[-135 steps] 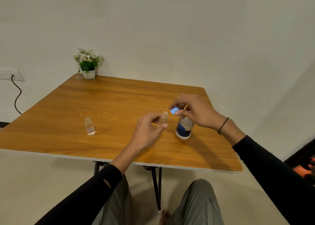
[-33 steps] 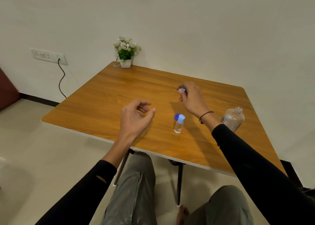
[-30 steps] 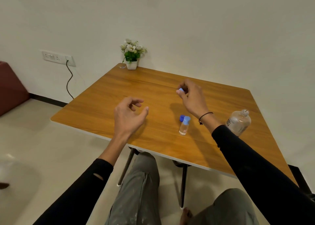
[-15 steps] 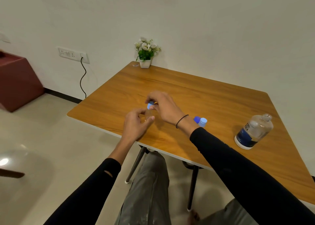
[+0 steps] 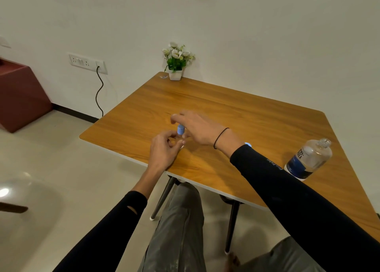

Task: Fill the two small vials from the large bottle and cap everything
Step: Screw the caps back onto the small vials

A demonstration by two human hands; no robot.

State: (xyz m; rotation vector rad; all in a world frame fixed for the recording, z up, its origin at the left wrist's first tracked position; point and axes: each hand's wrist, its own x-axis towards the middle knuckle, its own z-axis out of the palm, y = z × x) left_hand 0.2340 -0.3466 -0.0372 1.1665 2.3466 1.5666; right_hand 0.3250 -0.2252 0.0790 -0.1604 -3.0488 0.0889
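Near the table's front left edge my left hand grips a small clear vial, mostly hidden by the fingers. My right hand reaches across and pinches the light blue cap sitting on top of that vial. A second vial is almost hidden behind my right sleeve; only its blue cap shows. The large clear bottle with a dark blue label stands uncapped at the right of the wooden table.
A small white pot of white flowers stands at the table's far corner by the wall. A wall socket with a black cable and a dark red block are to the left. My knees are under the table's front edge.
My view has swung left. Both hands came together at the left vial: the left hand took hold of it and the right hand brought the blue cap down onto its top.
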